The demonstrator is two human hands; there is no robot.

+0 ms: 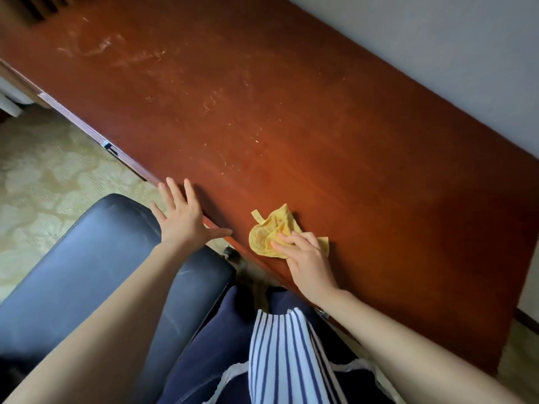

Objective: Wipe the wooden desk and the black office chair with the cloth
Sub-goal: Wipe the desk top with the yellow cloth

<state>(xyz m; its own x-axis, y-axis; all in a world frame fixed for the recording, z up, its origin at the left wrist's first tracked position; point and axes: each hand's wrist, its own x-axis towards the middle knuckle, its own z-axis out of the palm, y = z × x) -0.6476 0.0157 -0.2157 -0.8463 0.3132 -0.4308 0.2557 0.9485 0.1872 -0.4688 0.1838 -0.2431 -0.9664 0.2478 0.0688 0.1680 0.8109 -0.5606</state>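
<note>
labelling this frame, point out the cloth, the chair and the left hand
yellow cloth [264, 232], head view, crumpled middle
black office chair [96, 249], head view, padded surface
left hand [182, 220], head view, back of the hand

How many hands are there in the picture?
2. The left hand is spread open at the front edge of the wooden desk, over the black chair. The right hand holds the yellow cloth on the desk. No others show.

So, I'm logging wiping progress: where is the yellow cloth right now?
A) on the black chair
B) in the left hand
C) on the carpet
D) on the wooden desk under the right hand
D: the yellow cloth lies on the wooden desk, gripped by the right hand; the left hand is spread and holds nothing.
</note>
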